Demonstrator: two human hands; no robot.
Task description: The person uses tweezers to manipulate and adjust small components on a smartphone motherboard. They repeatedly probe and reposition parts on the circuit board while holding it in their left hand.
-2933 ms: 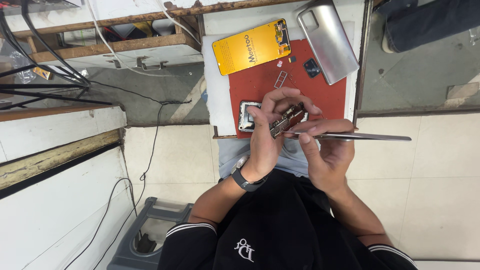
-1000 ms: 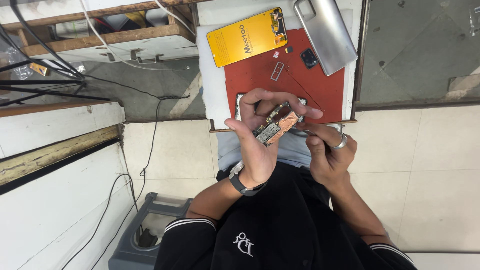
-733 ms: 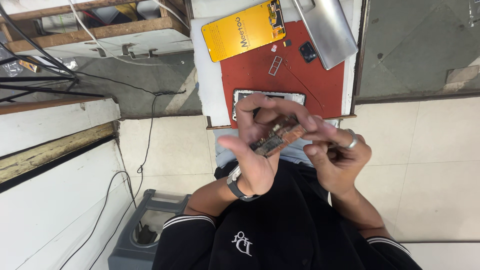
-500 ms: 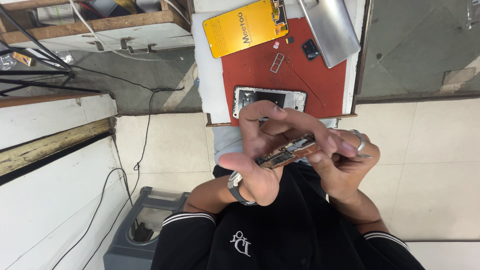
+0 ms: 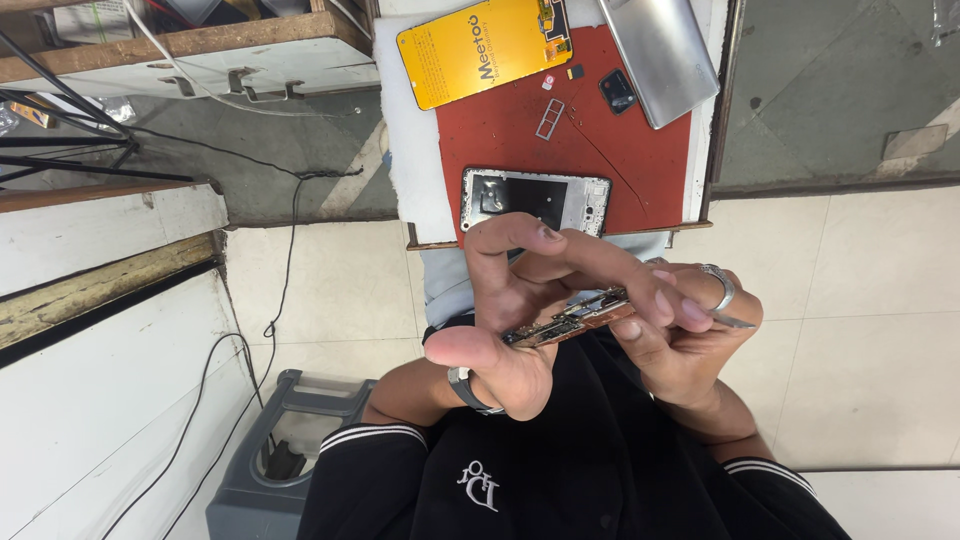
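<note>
Since the earliest frame both hands have come off the mat toward the body, and the board [image 5: 570,322] they hold now sits edge-on between them, above the lap. The left hand [image 5: 510,320] grasps the board's near end, thumb stretched out below and index finger curled over the top. The right hand [image 5: 680,330], a ring on one finger, pinches the board's far end and also holds thin tweezers [image 5: 735,321] whose tip juts out to the right. On the red mat [image 5: 650,170] lies an open phone frame [image 5: 535,200], just beyond the fingers. Further up are a yellow panel [image 5: 480,50], a silver back cover [image 5: 655,50], a small tray [image 5: 551,118] and a dark chip [image 5: 616,90]
</note>
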